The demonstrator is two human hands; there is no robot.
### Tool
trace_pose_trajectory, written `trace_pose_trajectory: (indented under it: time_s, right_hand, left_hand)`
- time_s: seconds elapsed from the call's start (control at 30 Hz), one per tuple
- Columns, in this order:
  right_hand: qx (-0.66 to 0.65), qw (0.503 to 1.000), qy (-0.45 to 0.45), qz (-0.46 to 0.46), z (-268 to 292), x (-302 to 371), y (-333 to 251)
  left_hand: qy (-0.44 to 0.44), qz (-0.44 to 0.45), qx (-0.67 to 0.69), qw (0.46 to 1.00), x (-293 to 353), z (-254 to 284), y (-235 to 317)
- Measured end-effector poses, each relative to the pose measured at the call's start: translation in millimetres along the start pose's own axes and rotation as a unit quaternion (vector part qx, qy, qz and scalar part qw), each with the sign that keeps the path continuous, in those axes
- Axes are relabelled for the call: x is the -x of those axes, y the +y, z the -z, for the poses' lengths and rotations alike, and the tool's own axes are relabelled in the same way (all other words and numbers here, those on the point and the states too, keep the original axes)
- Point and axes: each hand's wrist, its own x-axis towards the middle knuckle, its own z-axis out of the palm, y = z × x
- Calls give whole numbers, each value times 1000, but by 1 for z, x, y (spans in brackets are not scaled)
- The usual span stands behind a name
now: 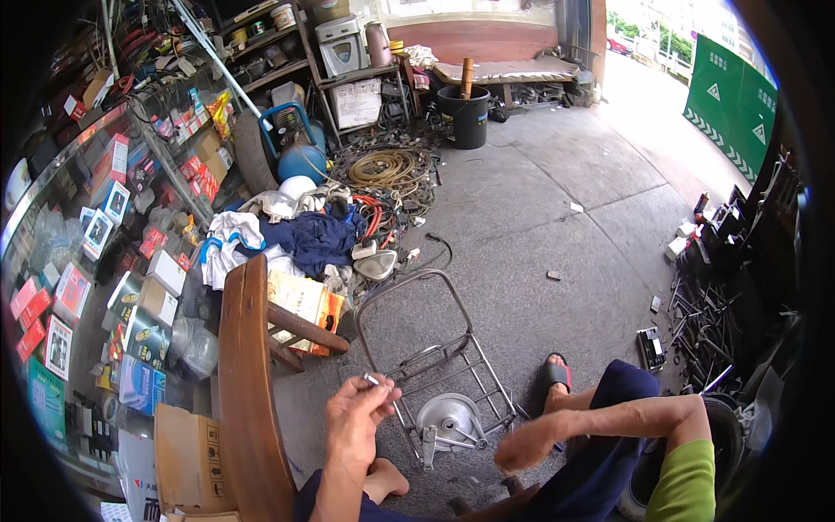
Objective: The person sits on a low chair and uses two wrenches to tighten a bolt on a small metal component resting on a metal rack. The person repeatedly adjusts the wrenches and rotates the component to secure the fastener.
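My left hand [357, 419] is raised in front of me, pinching a short whitish cylinder [371, 379] between thumb and fingers; whether it is a cigarette or a metal pin I cannot tell. Past it on the floor lies a tubular metal rack [464, 318] with a bent loop at its far end. A round silver brake drum plate [450, 416] with a lever arm rests on the rack's near part. Just right of the plate is my right hand [532, 442], blurred by motion and apparently curled. Its fingers cannot be made out.
A wooden bench [246, 374] and an opened cardboard box [190, 457] stand at my left, beside a glass display case [65, 187] full of packages. Clothes [313, 242] and coiled hose [383, 168] lie beyond. Scattered tools [700, 322] and a tyre [726, 426] are on the right.
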Motion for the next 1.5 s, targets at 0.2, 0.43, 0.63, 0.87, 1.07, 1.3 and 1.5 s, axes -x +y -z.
trace_pose_trajectory:
  time_s: [0.2, 0.43, 0.63, 0.87, 1.07, 1.3, 1.5]
  right_hand:
    - [-375, 844, 381, 29, 90, 21, -63]
    - [-499, 779, 373, 67, 89, 4, -81]
    - [-522, 784, 329, 64, 86, -5, -78]
    - [-488, 807, 323, 81, 83, -9, -71]
    - [-513, 789, 328, 78, 81, -7, -72]
    - [-529, 779, 327, 71, 77, -7, -68]
    - [-393, 816, 424, -17, 82, -3, -78]
  left_hand:
    - [-101, -40, 72, 991, -15, -32, 36]
    - [-71, 49, 165, 983, -15, -18, -9]
    - [-80, 51, 112, 989, -9, -34, -15]
    - [-52, 63, 91, 992, -10, -30, -23]
    - [-42, -37, -66, 996, -6, -34, -29]
    - [-58, -218, -288, 930, -3, -38, -34]
    - [-56, -202, -235, 949, -6, -35, -36]
